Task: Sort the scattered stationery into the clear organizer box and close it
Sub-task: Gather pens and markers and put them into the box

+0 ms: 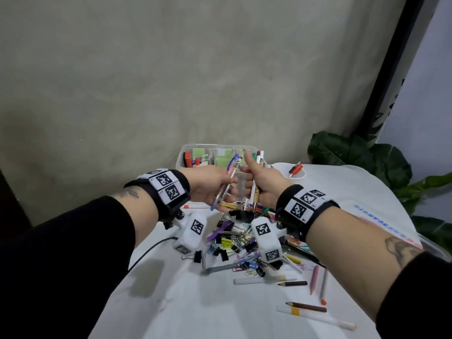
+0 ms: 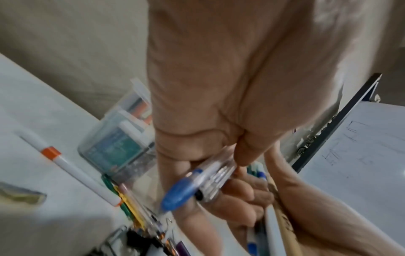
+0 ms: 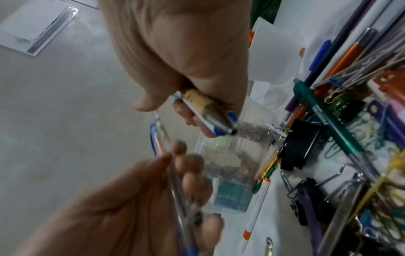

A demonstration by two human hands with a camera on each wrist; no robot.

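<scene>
Hands: both are raised together above the white table [image 1: 195, 302], just short of the clear organizer box [image 1: 195, 148], which sits open at 12 o'clock on the far table edge.
Left hand [image 1: 208, 185]: fingers and thumb curl round a clear pen with blue cap [image 1: 228, 178]; the pen runs on a slant, one end toward 1 o'clock, the other toward 7 o'clock. In the left wrist view the thumb presses the clear barrel [image 2: 215, 175] against the fingers.
Right hand [image 1: 263, 183]: closed in a fist round a bunch of pens [image 1: 256, 167], thumb stuck up toward 12 o'clock; the pens stand near upright, tips out below the fist. In the right wrist view a cork-grip pen [image 3: 205, 102] and a white-and-blue one show in the fist.
Gap between hands: narrow; the fingers nearly meet, contact cannot be told.
Organizer box contents: orange and red items in the 9 o'clock compartment, green sticky notes [image 1: 221, 156] in the middle ones.
Scattered pile [image 1: 234, 238]: binder clips, paper clips and pens lie beneath the hands, at 6 o'clock from the box.
Loose pencils: a brown pencil [image 1: 292, 283] and a pink pencil [image 1: 314, 280] lie at 5 o'clock of the pile; a white marker with yellow band [image 1: 315, 316] lies nearest the viewer.
White cup [image 1: 293, 171]: at 3 o'clock of the box, holding red items.
Orange-banded white marker [image 2: 70, 168]: flat on the table at 9 o'clock of the left hand.
</scene>
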